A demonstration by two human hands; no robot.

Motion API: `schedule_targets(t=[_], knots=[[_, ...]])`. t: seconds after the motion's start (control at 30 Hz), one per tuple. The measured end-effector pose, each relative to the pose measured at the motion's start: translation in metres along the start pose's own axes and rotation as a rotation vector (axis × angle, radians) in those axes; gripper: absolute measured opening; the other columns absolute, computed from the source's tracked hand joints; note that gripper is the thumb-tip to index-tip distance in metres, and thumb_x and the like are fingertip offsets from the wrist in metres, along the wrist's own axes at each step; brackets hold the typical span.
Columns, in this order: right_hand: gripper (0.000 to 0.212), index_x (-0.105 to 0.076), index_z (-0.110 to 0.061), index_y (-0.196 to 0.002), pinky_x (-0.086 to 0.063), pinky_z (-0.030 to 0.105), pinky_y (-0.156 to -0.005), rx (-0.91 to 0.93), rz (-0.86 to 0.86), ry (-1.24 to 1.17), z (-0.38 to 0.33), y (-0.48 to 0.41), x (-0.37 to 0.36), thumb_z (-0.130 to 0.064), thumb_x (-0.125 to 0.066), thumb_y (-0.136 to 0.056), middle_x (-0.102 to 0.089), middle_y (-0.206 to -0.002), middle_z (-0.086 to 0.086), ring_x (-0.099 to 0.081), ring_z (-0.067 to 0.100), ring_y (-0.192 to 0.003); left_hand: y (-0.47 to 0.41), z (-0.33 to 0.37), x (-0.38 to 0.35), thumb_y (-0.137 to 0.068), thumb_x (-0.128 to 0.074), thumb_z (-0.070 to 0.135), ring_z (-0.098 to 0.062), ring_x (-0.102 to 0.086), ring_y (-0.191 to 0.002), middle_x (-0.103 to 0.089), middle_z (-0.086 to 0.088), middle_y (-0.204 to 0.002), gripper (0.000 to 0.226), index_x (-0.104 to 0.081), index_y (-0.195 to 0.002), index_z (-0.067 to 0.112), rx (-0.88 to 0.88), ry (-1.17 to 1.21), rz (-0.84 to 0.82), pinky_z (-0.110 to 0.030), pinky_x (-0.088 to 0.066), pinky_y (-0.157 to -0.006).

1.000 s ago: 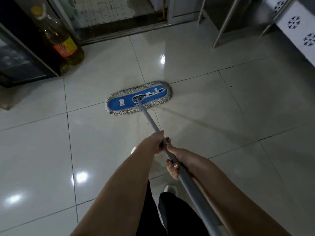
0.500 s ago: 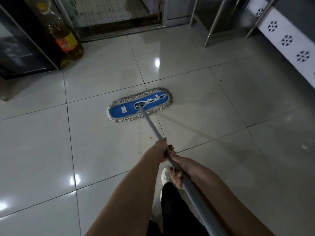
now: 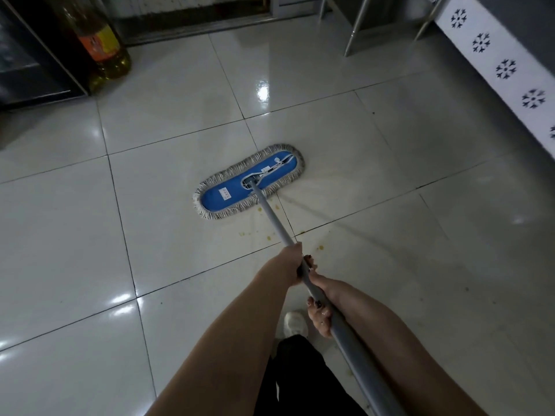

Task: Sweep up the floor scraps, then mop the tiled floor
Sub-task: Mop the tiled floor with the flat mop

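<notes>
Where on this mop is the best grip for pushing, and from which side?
On the grey pole, mid-length, not the mop head lying flat on the tiles. The pole is thin, round and slants back toward the person, so it suits a wrap grip: the left hand grips from the left, the right hand just behind it from the right, likely good for steering.

No writing can be read. A small white tag [image 3: 223,193] on the blue mop pad [image 3: 214,202] carries print too small to make out, and the orange-and-yellow label [image 3: 97,40] on the far-left oil bottle [image 3: 118,64] is blurred.
</notes>
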State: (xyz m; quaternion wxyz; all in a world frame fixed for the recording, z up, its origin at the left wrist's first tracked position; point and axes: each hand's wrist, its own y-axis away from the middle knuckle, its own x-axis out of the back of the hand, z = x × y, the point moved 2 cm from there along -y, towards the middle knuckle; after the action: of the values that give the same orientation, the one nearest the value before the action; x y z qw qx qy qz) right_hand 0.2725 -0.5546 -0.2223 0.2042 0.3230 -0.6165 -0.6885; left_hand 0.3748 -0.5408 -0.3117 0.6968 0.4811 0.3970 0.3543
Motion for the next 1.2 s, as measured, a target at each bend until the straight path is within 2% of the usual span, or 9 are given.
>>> schedule_targets(t=[0.1,0.23,0.33,0.4,0.5,0.77,0.83,1.03,1.2], knots=[[0.059,-0.044,-0.009,-0.062,-0.03,0.01,-0.027,0.004,-0.014,0.011,-0.005,0.0,0.0,-0.061,-0.043,-0.091,-0.043,-0.036,-0.001,-0.038,0.007,-0.021,-0.002,0.003,-0.003,-0.099,-0.04,0.033,-0.015,-0.048,-0.047,-0.045,-0.003,-0.06,0.031,-0.04,-0.081,0.007,0.004,-0.024,0.018,-0.025,-0.042,-0.048],[0.06,-0.044,-0.01,-0.061,-0.03,0.011,-0.026,0.005,-0.051,0.03,-0.026,-0.005,0.004,-0.061,-0.041,-0.091,-0.044,-0.036,-0.001,-0.038,0.008,-0.021,-0.013,0.018,-0.007,-0.098,-0.041,0.036,-0.012,-0.048,-0.025,-0.05,-0.001,-0.052,0.033,-0.04,-0.081,0.008,0.04,-0.069,0.048,-0.023,-0.043,-0.052],[0.059,-0.044,-0.009,-0.063,-0.032,0.011,-0.026,-0.001,-0.078,0.008,-0.054,-0.01,0.011,-0.06,-0.041,-0.091,-0.045,-0.037,-0.001,-0.041,0.007,-0.022,-0.024,0.034,-0.019,-0.097,-0.043,0.036,-0.012,-0.05,-0.034,-0.051,-0.002,-0.058,0.033,-0.041,-0.082,0.007,0.072,-0.04,0.033,-0.023,-0.047,-0.057],[0.06,-0.044,-0.009,-0.063,-0.031,0.011,-0.026,0.007,-0.063,0.036,-0.081,-0.015,0.019,-0.06,-0.039,-0.092,-0.044,-0.037,-0.002,-0.041,0.007,-0.022,-0.035,0.045,-0.03,-0.097,-0.045,0.035,-0.011,-0.051,-0.042,-0.05,-0.002,-0.063,0.032,-0.043,-0.083,0.007,0.112,-0.033,0.011,-0.022,-0.05,-0.051],[0.062,-0.044,-0.009,-0.06,-0.029,0.011,-0.025,-0.007,-0.058,0.078,-0.117,-0.019,0.029,-0.062,-0.038,-0.091,-0.044,-0.036,-0.001,-0.04,0.007,-0.021,-0.051,0.069,-0.048,-0.097,-0.044,0.036,-0.01,-0.052,-0.03,-0.051,-0.001,-0.06,0.034,-0.045,-0.083,0.006,0.121,-0.06,-0.004,-0.015,-0.046,-0.036],[0.056,-0.043,-0.01,-0.066,-0.032,0.009,-0.027,0.059,-0.154,0.041,-0.228,-0.037,0.053,-0.058,-0.037,-0.093,-0.047,-0.036,-0.002,-0.041,0.005,-0.022,-0.103,0.159,-0.092,-0.098,-0.042,0.036,-0.01,-0.048,-0.024,-0.05,-0.001,-0.041,0.036,-0.04,-0.078,0.006,0.063,-0.027,0.07,-0.013,-0.041,-0.031],[0.057,-0.042,-0.01,-0.066,-0.031,0.009,-0.027,0.052,-0.164,0.067,-0.25,-0.043,0.058,-0.059,-0.035,-0.094,-0.046,-0.035,-0.002,-0.04,0.005,-0.021,-0.115,0.176,-0.1,-0.098,-0.042,0.036,-0.011,-0.048,-0.024,-0.05,-0.002,-0.051,0.035,-0.04,-0.08,0.006,0.051,-0.019,0.079,-0.013,-0.041,-0.03],[0.057,-0.042,-0.011,-0.065,-0.033,0.009,-0.029,0.041,-0.199,0.079,-0.284,-0.055,0.067,-0.06,-0.036,-0.092,-0.045,-0.037,-0.003,-0.039,0.004,-0.023,-0.139,0.199,-0.111,-0.098,-0.042,0.037,-0.01,-0.049,-0.026,-0.047,-0.002,-0.062,0.032,-0.04,-0.089,0.006,0.012,0.004,0.107,-0.016,-0.045,-0.035],[0.055,-0.041,-0.011,-0.065,-0.032,0.009,-0.029,0.016,-0.207,0.052,-0.272,-0.046,0.08,-0.058,-0.039,-0.093,-0.042,-0.036,-0.003,-0.038,0.003,-0.022,-0.135,0.185,-0.122,-0.098,-0.041,0.038,-0.009,-0.048,-0.026,-0.047,-0.001,-0.061,0.035,-0.037,-0.078,0.009,-0.024,0.026,0.125,-0.023,-0.048,-0.056]])
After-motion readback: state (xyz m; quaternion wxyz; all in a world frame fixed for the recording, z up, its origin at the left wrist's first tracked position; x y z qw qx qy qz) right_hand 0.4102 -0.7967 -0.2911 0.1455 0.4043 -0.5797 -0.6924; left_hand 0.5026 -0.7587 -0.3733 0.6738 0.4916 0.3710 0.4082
